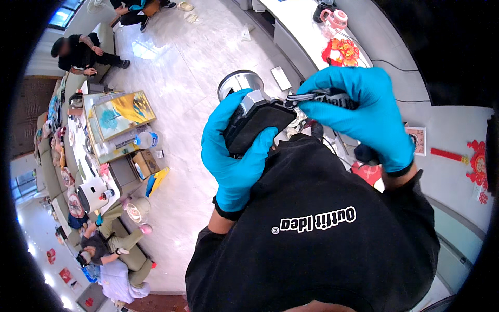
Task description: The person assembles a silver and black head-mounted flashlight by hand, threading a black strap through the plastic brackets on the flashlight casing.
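Observation:
My left hand [231, 151], in a blue glove, wraps round a black and silver camera [262, 125] in front of my chest. Its dark flat back faces me, and a wide round silver part [240, 82], which looks like the lens, points away. My right hand [358, 106], gloved alike, pinches a black camera strap [332, 97] with white lettering beside the camera's right side. The strap is bunched between thumb and fingers, and part of it is hidden by them. A small white box [280, 78] lies beyond the camera.
A white counter [299, 26] runs along the right, bearing a pink-lidded jug [335, 22] and a red-orange flower decoration [345, 52]. At left stand a cluttered table [80, 151], a framed picture [125, 114] and a bucket [138, 209]. Several people sit farther off.

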### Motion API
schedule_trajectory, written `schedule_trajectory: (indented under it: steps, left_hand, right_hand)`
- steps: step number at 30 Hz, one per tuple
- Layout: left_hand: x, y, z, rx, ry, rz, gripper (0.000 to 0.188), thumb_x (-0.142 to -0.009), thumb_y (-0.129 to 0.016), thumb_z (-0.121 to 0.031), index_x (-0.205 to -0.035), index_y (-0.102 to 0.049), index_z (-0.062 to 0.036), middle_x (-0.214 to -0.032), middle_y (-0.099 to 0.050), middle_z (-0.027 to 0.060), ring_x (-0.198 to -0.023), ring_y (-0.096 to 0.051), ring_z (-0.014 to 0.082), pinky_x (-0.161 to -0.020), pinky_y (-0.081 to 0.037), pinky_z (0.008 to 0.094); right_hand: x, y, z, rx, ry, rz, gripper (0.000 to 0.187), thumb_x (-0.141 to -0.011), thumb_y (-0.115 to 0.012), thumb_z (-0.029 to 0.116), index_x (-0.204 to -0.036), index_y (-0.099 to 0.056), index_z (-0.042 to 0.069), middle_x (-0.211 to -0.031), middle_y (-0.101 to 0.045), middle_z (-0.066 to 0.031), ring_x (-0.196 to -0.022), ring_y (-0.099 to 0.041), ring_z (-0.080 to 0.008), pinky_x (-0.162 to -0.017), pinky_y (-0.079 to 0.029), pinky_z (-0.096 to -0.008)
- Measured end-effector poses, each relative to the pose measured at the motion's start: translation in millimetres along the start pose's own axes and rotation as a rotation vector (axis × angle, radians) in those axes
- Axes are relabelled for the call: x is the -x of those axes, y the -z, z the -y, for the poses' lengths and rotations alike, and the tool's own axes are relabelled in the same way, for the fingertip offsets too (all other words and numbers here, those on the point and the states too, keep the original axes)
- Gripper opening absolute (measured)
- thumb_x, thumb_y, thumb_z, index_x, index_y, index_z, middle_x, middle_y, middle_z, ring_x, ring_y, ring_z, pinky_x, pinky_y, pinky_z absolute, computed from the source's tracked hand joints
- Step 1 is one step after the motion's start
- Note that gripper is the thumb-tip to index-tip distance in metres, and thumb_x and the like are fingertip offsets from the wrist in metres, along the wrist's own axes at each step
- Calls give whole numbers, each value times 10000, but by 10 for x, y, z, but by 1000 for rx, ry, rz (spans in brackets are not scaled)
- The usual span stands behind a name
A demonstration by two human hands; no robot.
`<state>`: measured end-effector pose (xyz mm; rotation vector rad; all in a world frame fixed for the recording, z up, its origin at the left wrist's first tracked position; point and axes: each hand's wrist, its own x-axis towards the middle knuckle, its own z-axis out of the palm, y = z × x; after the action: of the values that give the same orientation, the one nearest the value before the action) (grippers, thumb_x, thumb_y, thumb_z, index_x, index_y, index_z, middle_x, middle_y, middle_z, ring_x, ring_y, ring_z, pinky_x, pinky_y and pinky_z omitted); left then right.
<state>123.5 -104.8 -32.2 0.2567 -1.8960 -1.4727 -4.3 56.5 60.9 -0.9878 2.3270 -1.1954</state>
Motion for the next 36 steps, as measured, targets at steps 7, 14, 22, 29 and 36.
schedule_trajectory:
  steps: [7, 14, 22, 29, 36]
  left_hand:
    - [1, -39, 55, -31, 28, 15, 618, -680, -793, -83, -1233, -526, -13, -1178, -589, 160, -1024, -613, 259, -873, -517, 345]
    - [-61, -111, 19, 75, 208, 56, 588, -716, -766, -71, -1240, -504, -24, -1157, -592, 157, -1019, -620, 254, -864, -532, 328]
    - [-71, -108, 85, 10, 64, 48, 600, -728, -769, -100, -1252, -494, -6, -1194, -572, 165, -1036, -611, 260, -879, -520, 346]
    - [-72, -82, 78, -63, -32, 36, 612, -722, -777, -114, -1254, -496, -1, -1192, -575, 174, -1041, -608, 276, -889, -511, 348]
    - [-67, -71, 93, -67, -45, 41, 624, -709, -787, -113, -1252, -500, -2, -1183, -579, 173, -1028, -613, 272, -872, -519, 343]
  right_hand:
    - [-86, 107, 14, 524, 264, 135, 206, -754, -748, 193, -917, -671, 95, -753, -649, -65, -654, -638, -192, -623, -498, -268]
    - [-161, 98, -100, 388, 278, 109, 175, -769, -726, 179, -899, -643, 96, -957, -615, -59, -701, -613, -204, -660, -474, -297]
    - [-86, -22, -140, 29, 132, -8, 250, -814, -687, 99, -1057, -641, 67, -1180, -600, -58, -828, -639, -148, -758, -512, -277]
    - [-38, -128, -128, 11, 196, -85, 241, -829, -670, 61, -1066, -630, 70, -1019, -641, -56, -859, -651, -157, -718, -531, -254]
    - [3, -142, -103, 240, 363, -108, 202, -827, -643, 20, -1021, -640, 77, -957, -628, -81, -839, -663, -209, -720, -542, -289]
